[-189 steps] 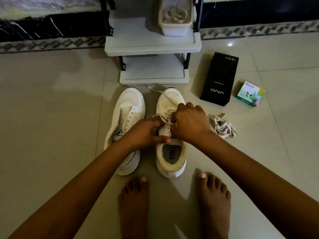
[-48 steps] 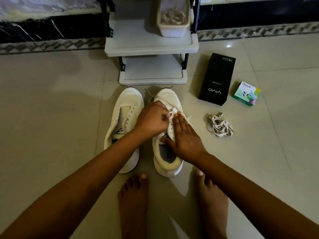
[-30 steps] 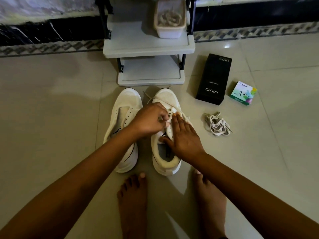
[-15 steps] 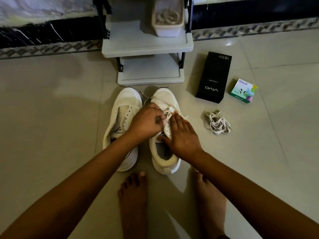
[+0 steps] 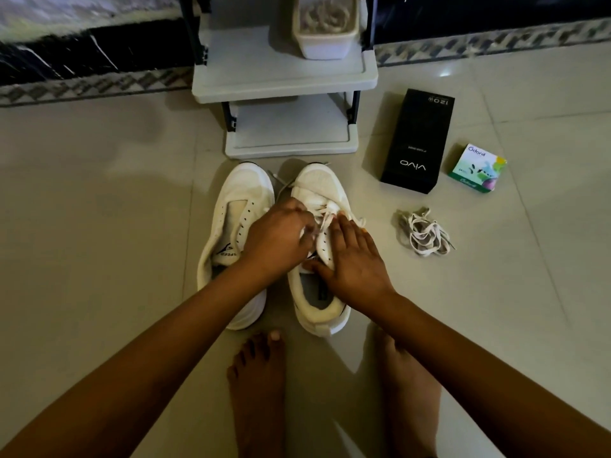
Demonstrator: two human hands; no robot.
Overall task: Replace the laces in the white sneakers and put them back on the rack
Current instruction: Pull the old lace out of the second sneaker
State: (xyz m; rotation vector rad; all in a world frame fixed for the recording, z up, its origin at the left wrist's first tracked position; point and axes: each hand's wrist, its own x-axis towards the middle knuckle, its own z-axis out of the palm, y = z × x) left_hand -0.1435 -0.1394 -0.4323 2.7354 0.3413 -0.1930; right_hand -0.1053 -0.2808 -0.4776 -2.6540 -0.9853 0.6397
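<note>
Threading looks like the step in hand: the right-side sneaker [image 5: 317, 185] sits on the floor just in front of the rack [image 5: 284, 94], toe twd the rack, heel away from it, so its eyelet rows run straight out from the body. The left hand [image 5: 281, 236] is curled over the mid eyelets, fingertips pinched on the lace [image 5: 325, 213]. It's the nearer hand; the lace lies right under it, a bit rack-ward. The right hand [image 5: 353, 262] lies flat w/ fingers straight, pressing the shoe's outer side, thumb at the tongue. The other sneaker [image 5: 244, 186], alongside and equally near the rack, has bare eyelets. Next pull prob. runs rack-ward or up, along that axis.
</note>
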